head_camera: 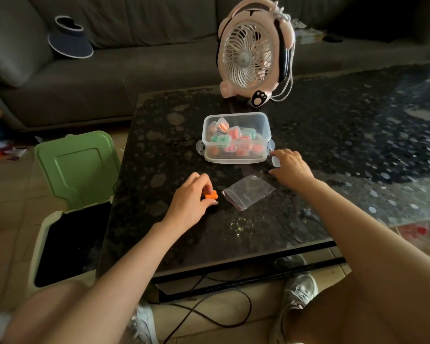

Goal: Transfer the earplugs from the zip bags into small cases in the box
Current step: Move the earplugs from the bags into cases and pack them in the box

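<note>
Progress: mid-task by the look of it. Box on the desk already holds a heap of small cases with orange, pink and green contents, so most pairs seem packed.
Left hand: fingers pinched on orange earplugs, held just above the desk, near the bag. Looks like a pair, can't be sure of the count.
Right hand: curled over a small clear case just beside the box's right clip. Fingers touch it; can't tell if it's properly gripped or only being reached for. Can't tell if its lid is open.
Zip bag: flat on the desk between the hands, looks empty, mouth end towards the left hand.
Other bags: none visible on the desk, so this may be the last one; not provable from here.
Left to do: get the earplugs into the case, shut it, drop it in the box. Empty bag probably goes to the open bin left of the desk.
Box lid: sits under the box, not closed.
Clutter: fan behind the box, clear of the work.
</note>
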### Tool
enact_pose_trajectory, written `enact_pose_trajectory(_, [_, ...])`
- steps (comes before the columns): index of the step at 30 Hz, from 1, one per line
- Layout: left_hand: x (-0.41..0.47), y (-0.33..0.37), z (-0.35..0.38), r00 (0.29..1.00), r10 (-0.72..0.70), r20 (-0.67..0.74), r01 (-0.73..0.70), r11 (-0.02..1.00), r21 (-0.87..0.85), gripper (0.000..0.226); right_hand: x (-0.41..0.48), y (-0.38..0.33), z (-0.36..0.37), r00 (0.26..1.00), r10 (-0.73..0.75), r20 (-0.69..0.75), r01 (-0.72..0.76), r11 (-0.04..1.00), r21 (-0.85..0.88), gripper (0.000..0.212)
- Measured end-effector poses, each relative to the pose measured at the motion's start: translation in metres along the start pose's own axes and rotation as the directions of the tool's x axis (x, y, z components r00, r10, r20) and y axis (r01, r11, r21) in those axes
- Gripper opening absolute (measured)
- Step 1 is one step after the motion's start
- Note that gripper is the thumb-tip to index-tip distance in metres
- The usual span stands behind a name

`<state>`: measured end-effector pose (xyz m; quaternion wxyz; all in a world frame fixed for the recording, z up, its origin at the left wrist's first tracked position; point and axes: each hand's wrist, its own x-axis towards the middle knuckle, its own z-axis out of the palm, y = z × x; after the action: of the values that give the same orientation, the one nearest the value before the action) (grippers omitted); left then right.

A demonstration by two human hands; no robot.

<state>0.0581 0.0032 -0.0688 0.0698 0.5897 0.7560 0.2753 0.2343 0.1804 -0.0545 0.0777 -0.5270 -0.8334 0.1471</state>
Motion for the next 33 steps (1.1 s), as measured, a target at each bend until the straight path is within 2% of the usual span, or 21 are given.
enact_pose_trajectory(3, [0.002,0.0,-0.004,0.996,-0.087,-0.03,0.083,0.988,-0.131,0.023,-0.002,-0.002,0.002,0.997,0.006,-0.081,-0.008,0.999,-0.032,0.047])
enact_pose_trajectory(6, [0.004,-0.001,-0.007,0.989,-0.147,-0.03,0.134,0.952,-0.277,0.02,-0.005,-0.004,0.001,0.997,0.04,-0.066,-0.038,0.999,0.028,0.038])
enact_pose_trajectory(10, [0.003,0.001,-0.012,0.98,-0.191,0.06,0.198,0.885,-0.422,0.014,-0.01,-0.008,-0.003,0.996,0.069,-0.062,-0.063,0.993,0.1,0.03])
enact_pose_trajectory(14, [0.002,0.007,-0.016,0.978,-0.196,0.071,0.203,0.823,-0.53,0.013,-0.018,-0.025,-0.012,0.995,0.085,-0.05,-0.075,0.984,0.161,0.026])
enact_pose_trajectory(16, [0.003,0.008,-0.017,0.98,-0.188,0.069,0.194,0.81,-0.554,0.013,-0.024,-0.037,-0.015,0.999,0.05,0.003,-0.049,0.951,0.305,0.026])
enact_pose_trajectory(19, [0.003,0.009,-0.018,0.982,-0.174,0.072,0.185,0.827,-0.531,0.013,-0.037,-0.058,-0.017,0.987,-0.053,0.151,-0.052,0.787,0.615,0.027])
enact_pose_trajectory(21, [0.003,0.009,-0.019,0.985,-0.151,0.078,0.17,0.823,-0.542,0.012,-0.045,-0.069,-0.018,0.965,-0.129,0.229,-0.076,0.696,0.714,0.024])
enact_pose_trajectory(24, [0.002,0.01,-0.02,0.987,-0.129,0.09,0.158,0.821,-0.548,0.011,-0.052,-0.077,-0.019,0.941,-0.217,0.26,-0.054,0.662,0.748,0.025])
enact_pose_trajectory(28, [0.0,0.009,-0.023,0.976,-0.194,0.102,0.218,0.807,-0.549,0.008,-0.055,-0.084,-0.018,0.921,-0.292,0.26,-0.004,0.658,0.753,0.026])
enact_pose_trajectory(33, [-0.001,0.005,-0.029,0.934,-0.323,0.15,0.333,0.638,-0.695,0.009,-0.056,-0.09,-0.013,0.913,-0.367,0.178,0.116,0.652,0.749,0.034])
